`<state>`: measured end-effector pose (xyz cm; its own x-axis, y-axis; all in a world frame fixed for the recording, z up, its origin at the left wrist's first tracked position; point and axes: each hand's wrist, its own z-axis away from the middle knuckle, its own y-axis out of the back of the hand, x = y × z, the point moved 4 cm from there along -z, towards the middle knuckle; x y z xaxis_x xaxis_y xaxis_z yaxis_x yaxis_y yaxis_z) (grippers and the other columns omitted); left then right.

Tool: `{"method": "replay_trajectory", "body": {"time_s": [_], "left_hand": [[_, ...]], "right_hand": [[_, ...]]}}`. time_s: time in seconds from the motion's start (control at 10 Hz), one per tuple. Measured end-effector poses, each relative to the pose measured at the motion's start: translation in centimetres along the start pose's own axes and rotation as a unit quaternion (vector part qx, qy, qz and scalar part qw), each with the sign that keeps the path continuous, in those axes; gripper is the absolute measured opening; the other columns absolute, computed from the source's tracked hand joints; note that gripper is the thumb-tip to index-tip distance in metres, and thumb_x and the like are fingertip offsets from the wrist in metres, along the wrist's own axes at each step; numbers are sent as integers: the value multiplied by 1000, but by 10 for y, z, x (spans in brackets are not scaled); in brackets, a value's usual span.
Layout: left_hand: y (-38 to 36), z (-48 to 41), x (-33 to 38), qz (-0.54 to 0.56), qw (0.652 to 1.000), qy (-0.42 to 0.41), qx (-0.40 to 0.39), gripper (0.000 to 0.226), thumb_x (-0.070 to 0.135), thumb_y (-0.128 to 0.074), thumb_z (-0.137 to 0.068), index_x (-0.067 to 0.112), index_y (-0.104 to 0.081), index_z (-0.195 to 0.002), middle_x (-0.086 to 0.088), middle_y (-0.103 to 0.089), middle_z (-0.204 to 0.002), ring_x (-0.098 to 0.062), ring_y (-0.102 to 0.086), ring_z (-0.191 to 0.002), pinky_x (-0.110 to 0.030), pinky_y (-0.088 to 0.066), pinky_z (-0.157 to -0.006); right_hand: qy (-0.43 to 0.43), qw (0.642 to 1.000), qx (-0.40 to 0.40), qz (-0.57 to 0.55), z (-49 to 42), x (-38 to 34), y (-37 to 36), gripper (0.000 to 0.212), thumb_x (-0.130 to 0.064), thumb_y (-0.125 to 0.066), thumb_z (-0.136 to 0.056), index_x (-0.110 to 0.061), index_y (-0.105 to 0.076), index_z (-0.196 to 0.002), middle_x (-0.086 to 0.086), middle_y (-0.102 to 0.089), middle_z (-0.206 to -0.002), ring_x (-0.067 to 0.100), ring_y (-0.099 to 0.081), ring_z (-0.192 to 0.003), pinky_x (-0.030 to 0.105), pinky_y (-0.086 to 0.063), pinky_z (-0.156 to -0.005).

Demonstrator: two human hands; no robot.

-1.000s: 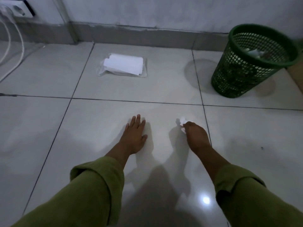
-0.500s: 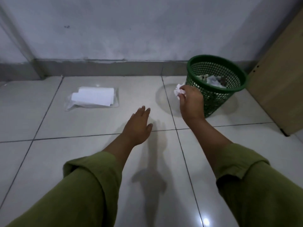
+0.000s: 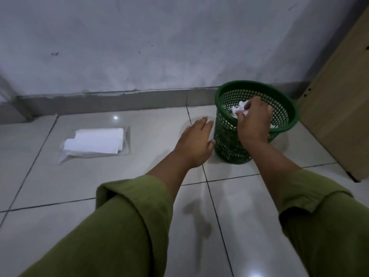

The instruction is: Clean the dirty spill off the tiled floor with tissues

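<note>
Head view: right hand pinches crumpled tissue over green basket; left hand spread flat, empty.

A scuffed, grey-white plastered wall meets glossy pale square floor tiles with dark grout lines along a grey skirting strip. A light wooden panel stands at far right. Ceiling light glints on the tiles.
</note>
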<state>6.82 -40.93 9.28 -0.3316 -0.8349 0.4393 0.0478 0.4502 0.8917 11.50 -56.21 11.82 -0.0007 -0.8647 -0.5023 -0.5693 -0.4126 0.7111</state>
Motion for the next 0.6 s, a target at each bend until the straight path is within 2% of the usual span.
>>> {"method": "replay_trajectory", "body": {"time_s": [0.1, 0.3, 0.4, 0.6], "left_hand": [[-1, -4, -5, -12, 1000, 1, -7, 56, 27, -40, -97, 13, -17, -146, -8, -12, -157, -21, -10, -144, -38, -11, -117], [2, -5, -14, -23, 1000, 11, -14, 57, 28, -39, -97, 12, -17, -146, -9, -11, -157, -22, -9, -144, -39, -11, -117], [9, -3, -15, -33, 999, 10, -16, 57, 28, -40, -97, 11, -18, -146, -10, -12, -157, -23, -9, -144, -41, -12, -117], [36, 10, -16, -36, 999, 8, 9, 56, 28, -39, -97, 12, -18, -146, -10, -12, -156, -23, -8, -144, -41, -11, -117]], "right_hand": [[-20, 1000, -7, 9, -3, 5, -7, 19, -16, -57, -89, -4, -56, -104, 18, -59, -112, 32, -46, -110, 40, -39, -91], [6, 999, -13, 49, -3, 7, -13, 24, -20, -46, -94, -3, -59, -105, 17, -62, -109, 32, -53, -103, 38, -41, -85], [14, 998, -17, 50, 1, 1, -11, 27, -21, -43, -95, -3, -60, -105, 17, -63, -106, 32, -57, -97, 39, -44, -81], [51, 997, -59, 28, 11, -29, -3, 28, -20, -43, -94, -2, -59, -109, 18, -63, -109, 33, -56, -98, 37, -43, -83]]}}
